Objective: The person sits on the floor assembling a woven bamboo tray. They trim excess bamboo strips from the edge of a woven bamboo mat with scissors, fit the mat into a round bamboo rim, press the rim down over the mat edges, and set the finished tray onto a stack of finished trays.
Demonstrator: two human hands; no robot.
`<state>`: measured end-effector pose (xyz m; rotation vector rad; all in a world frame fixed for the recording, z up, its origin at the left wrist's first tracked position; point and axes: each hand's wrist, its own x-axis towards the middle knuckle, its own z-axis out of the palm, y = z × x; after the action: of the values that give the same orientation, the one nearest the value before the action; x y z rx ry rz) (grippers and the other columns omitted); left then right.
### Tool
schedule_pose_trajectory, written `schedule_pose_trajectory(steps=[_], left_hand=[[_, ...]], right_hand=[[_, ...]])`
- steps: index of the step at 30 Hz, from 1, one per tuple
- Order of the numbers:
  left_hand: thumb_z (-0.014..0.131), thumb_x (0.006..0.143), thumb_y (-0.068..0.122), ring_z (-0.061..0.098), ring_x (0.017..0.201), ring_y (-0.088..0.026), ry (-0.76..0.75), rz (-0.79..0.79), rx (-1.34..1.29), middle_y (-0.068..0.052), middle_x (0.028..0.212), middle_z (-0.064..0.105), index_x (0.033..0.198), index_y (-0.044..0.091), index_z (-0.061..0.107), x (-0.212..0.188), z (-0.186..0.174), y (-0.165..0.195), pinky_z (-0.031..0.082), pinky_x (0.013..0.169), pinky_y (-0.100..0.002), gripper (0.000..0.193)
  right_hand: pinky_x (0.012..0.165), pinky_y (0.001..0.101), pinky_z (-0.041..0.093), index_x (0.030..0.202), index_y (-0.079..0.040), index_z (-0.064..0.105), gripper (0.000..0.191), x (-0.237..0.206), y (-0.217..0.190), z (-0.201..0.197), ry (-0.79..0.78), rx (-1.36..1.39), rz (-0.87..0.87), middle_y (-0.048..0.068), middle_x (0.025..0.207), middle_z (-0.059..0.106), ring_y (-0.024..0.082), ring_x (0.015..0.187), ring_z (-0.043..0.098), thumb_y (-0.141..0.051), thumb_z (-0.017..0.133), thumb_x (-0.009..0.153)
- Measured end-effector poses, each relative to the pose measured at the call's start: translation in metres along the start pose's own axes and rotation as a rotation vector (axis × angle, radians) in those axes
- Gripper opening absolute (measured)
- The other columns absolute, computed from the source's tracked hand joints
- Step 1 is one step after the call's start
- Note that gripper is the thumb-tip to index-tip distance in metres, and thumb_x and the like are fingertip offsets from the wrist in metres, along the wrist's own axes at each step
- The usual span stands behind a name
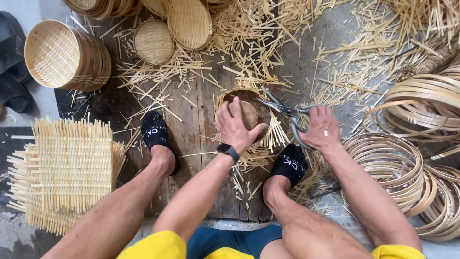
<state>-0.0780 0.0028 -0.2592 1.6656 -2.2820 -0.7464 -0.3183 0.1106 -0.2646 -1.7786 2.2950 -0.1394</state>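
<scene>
Down below me I see my two hands over a small round bamboo basket (261,112) that sits on the dark wooden board (191,120) between my feet. My left hand (235,127) is closed on a round wooden block (247,114) that fills the inside of the basket, and it presses it down. My right hand (322,128) is closed around the handles of big metal scissors (287,112). The blades are a little open and point at the basket's right edge, where loose strips stick out.

I wear a black watch (228,151) on my left wrist and black socks (155,130) on both feet.

Cut bamboo bits (249,43) lie all over the board and the grey floor. On my left is a pile of flat woven bamboo mats (67,168). Up in the left corner lies a stack of finished round baskets (67,56) on its side, with more round woven pieces (153,42) near it. On my right are many thin bamboo hoops (397,165), well away from the basket.
</scene>
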Motion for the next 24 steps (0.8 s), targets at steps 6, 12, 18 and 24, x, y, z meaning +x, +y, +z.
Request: schedule_pose_trajectory(steps=[6,12,18,24], left_hand=[[0.093,0.063,0.038,0.033,0.135,-0.048,0.043,0.021,0.062,-0.028,0.147,0.033,0.157,0.012,0.028,-0.008,0.017,0.0,0.031,0.11,-0.062,0.117],[0.095,0.056,0.032,0.035,0.135,-0.05,-0.021,0.205,0.025,-0.029,0.146,0.033,0.159,0.018,0.026,-0.004,0.009,-0.018,0.032,0.112,-0.061,0.125],[0.093,0.054,0.027,0.038,0.136,-0.047,-0.177,0.389,0.004,-0.024,0.145,0.037,0.156,0.021,0.032,0.005,-0.003,-0.024,0.034,0.112,-0.059,0.119],[0.091,0.054,0.028,0.038,0.14,-0.042,-0.363,0.552,0.05,-0.021,0.149,0.038,0.156,0.022,0.035,0.021,-0.016,-0.031,0.033,0.116,-0.056,0.116]], right_hand=[[0.07,0.0377,0.054,0.092,-0.004,0.064,0.031,0.02,0.004,0.035,-0.066,-0.232,-0.044,0.013,0.089,0.063,0.024,0.083,0.063,-0.034,0.07,0.088],[0.058,0.0357,0.055,0.086,-0.003,0.065,0.033,0.028,0.025,0.024,0.012,-0.279,-0.146,0.013,0.077,0.063,0.024,0.072,0.064,-0.035,0.072,0.08],[0.064,0.0365,0.055,0.086,-0.006,0.065,0.03,0.04,0.005,0.032,0.084,-0.29,-0.201,0.012,0.078,0.064,0.023,0.073,0.065,-0.034,0.072,0.079],[0.063,0.0383,0.056,0.085,-0.004,0.065,0.028,0.03,0.029,0.023,0.044,-0.186,-0.195,0.014,0.078,0.064,0.025,0.074,0.065,-0.032,0.069,0.085]])
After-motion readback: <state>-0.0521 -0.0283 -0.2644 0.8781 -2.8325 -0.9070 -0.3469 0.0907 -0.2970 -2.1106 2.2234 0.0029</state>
